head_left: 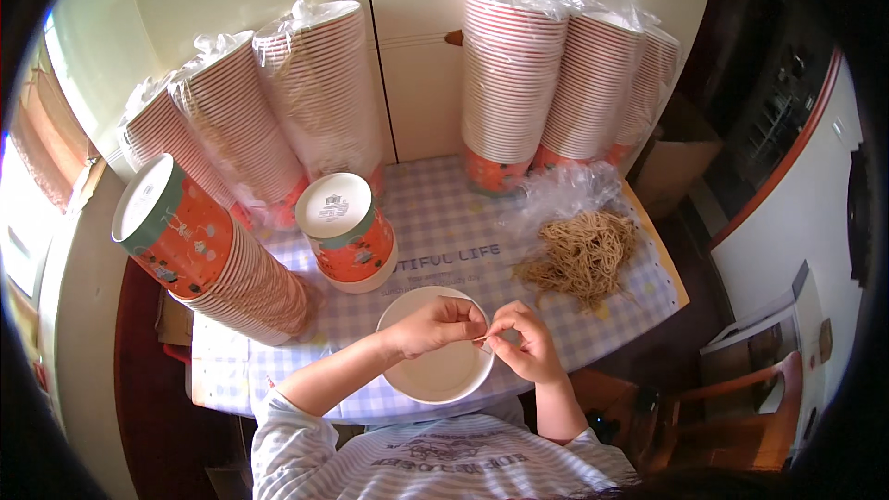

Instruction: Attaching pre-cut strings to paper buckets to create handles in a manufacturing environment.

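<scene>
My left hand and my right hand meet over the right side of a white paper bowl, which stands upright at the table's near edge. Fingertips of both hands are pinched together on a thin strand, only a short piece of which shows between them. Its exact kind is too small to make out. To the right of my hands lies a tangled heap of tan, string-like strands. Left of the bowl, an orange and green paper bucket sits upside down on the checked tablecloth.
A tall stack of nested orange paper buckets leans at the left. Plastic-wrapped bucket stacks line the back left, with more wrapped stacks at the back right. Crumpled clear plastic lies behind the heap. A wooden chair stands at lower right.
</scene>
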A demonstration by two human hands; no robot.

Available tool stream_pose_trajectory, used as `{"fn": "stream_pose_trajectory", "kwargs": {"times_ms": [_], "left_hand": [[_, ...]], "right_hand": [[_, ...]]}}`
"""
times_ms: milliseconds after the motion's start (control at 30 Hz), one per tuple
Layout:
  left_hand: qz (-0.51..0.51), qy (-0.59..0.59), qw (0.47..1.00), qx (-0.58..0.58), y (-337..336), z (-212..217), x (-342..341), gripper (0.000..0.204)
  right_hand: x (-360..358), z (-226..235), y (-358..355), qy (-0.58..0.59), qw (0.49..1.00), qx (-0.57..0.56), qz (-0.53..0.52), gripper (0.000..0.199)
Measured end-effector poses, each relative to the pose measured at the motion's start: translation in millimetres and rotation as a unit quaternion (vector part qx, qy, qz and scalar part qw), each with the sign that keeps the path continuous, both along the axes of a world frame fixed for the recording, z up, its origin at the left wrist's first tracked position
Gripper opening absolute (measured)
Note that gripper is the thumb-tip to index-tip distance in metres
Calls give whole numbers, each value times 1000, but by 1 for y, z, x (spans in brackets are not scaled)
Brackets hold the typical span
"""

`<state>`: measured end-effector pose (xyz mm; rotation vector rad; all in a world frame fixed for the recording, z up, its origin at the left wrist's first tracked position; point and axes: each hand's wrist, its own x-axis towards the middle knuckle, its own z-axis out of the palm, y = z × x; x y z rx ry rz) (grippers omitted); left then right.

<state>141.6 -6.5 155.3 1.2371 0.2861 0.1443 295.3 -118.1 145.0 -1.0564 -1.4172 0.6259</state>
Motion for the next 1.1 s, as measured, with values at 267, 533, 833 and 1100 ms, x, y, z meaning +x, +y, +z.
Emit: {"fn": "stream_pose_trajectory", "kwargs": {"times_ms": [267,533,833,1100], "left_hand": [[-17,4,996,89,-7,-4,11,17],[-11,4,997,80,-4,-12,12,12],[4,11,998,56,-4,-14,12,9],[5,-3,999,46,-5,-16,11,9]], "right_hand": [[5,3,8,-68,997,24,-9,9],[12,-18,0,95,992,-80,11,10],[13,-31,-9,107,986,-129,-23,14],[15,-32,-12,90,984,-154,-4,8]]}}
